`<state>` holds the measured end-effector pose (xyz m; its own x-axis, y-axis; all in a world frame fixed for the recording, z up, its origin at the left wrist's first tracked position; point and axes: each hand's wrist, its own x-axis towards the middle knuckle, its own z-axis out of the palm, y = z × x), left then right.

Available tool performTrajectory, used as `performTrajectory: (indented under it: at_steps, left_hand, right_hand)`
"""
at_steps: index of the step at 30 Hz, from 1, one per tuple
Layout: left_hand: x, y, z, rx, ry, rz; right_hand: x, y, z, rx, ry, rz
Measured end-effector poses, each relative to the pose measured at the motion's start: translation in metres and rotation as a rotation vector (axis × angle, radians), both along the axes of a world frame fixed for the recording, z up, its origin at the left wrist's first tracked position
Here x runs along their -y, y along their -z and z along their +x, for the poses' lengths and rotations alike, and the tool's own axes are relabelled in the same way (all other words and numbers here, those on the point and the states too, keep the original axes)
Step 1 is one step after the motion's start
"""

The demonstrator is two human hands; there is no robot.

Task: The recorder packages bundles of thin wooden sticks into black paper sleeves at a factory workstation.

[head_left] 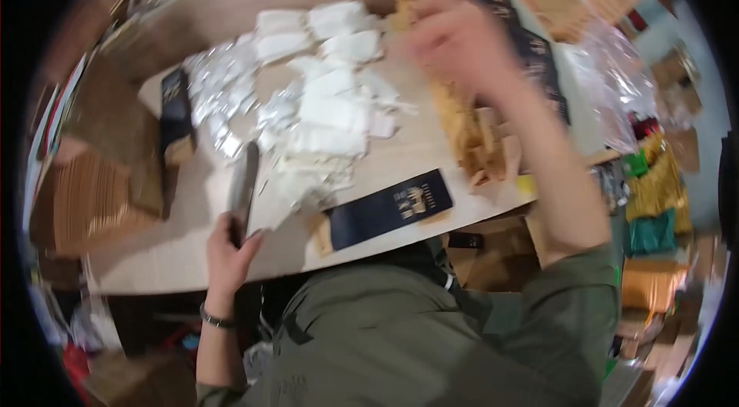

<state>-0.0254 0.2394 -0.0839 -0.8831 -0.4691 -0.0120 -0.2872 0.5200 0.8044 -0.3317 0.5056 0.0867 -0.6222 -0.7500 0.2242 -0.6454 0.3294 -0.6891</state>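
Observation:
My left hand is closed around a long, slim grey tool, which points up from the fist over the table; blur hides its exact kind. Raised at the far right of the table, my right hand is smeared by motion, and its fingers do not show clearly. It is over a row of crumpled brown paper pieces, beside several black printed packets. Near the front edge lies a flat black sleeve with gold print and brown ends. White packets are heaped mid-table.
Small clear packets spread left of the white heap. Another black sleeve lies beside a cardboard box and a stack of brown card. An open carton stands below the front edge. Clear plastic bags hang at the right.

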Motion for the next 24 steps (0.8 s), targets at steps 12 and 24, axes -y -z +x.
performTrajectory:
  at_steps: [12,24]
  left_hand:
    - [-0.081,0.012,-0.009,0.099,0.421,0.761]
    - [-0.050,0.013,0.030,0.171,0.074,-0.277]
  right_hand:
    - [0.006,0.204,0.149,-0.191,-0.326,0.119]
    - [0.038,0.201,0.170,-0.079,-0.001,0.358]
